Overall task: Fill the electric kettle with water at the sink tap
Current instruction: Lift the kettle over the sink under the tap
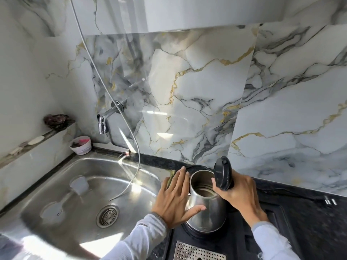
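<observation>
Your right hand fingers grip the steel kettle handle, lid up; left hand fingers spread vs. its side. No legible branding.

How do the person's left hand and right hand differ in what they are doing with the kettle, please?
The left hand lies open and flat, fingers spread, against the side of the steel kettle; the right hand is closed around its black handle. The left hand is on the sink side, while the right hand sits by the raised lid. Both wear light grey sleeves and touch the kettle.
</observation>
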Available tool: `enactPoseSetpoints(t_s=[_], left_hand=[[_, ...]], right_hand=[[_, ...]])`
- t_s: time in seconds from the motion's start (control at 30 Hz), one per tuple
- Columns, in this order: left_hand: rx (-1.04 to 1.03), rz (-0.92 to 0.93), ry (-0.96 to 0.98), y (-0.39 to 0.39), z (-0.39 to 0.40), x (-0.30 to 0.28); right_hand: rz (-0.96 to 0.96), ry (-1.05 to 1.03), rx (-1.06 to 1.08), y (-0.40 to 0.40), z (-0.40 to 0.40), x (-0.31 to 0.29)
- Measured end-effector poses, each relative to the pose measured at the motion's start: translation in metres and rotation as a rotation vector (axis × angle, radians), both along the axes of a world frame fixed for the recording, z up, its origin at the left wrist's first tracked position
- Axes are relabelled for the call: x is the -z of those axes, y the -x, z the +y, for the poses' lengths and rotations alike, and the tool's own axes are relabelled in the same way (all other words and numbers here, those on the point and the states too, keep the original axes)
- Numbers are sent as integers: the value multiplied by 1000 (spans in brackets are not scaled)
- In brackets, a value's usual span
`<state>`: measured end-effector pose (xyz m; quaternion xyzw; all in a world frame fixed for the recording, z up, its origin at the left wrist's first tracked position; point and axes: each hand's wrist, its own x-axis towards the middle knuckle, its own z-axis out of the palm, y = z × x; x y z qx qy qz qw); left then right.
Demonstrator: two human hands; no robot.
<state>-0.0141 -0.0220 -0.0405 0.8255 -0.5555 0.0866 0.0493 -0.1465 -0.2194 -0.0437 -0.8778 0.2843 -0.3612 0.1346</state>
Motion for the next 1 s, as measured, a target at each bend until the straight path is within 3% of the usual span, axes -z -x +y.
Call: enactPoseSetpoints(t_s=[0.27,0.5,0.83,1.0], left_hand=[[73,18,127,-54,36,-32],[93,-35,170,-158,95,-50],[4,-45,67,-299,168,-15],[-109,103,227,-358,162,-17]], right_hand=[[-24,81,71,-39,43,-48],[-99,67,21,-140,102,-65],[26,-26,-56,-297,164,-27],[71,-61,-79,-350,172,5]])
